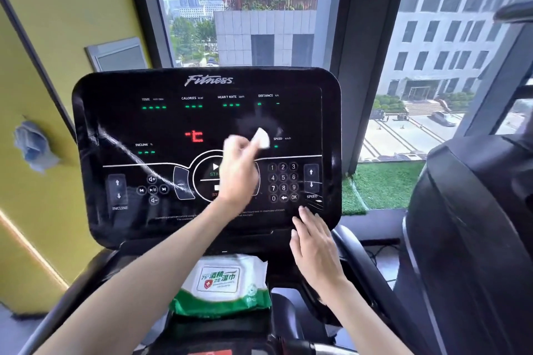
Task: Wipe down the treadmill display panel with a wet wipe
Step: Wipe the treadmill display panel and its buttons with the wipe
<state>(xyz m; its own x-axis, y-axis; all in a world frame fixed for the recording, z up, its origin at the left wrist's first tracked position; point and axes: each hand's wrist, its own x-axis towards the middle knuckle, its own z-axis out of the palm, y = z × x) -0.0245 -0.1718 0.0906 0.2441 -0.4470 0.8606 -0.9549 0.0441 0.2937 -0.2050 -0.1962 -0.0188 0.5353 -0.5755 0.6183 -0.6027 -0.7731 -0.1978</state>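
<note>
Big windows behind the console look out over office blocks and a courtyard, with a yellow wall off to our left. From the head cam, the treadmill display panel [121, 124] sits tilted up in front of us, glossy black, powered on with green dashes and a red readout lit in the middle.

Our left hand [238, 174] reaches across the start/stop dial, fingers pinched shut around a bunched white wet wipe [262, 138] that's pressed on the screen just left of the SPEED label. Our right hand [314, 242] is flat and open, holding nothing, fingertips resting on the panel's lower right edge near the speed arrows.

What worries us: the console is live, and the wiping hand hovers right over the start button while the other sits by the speed keys, so a firm press could probably set the belt going. A dripping wipe near the button seams wouldn't be great either.

Panel-wise, wet streaks run diagonally across the left half. The wipes pack [222, 282] sits in the tray below.
</note>
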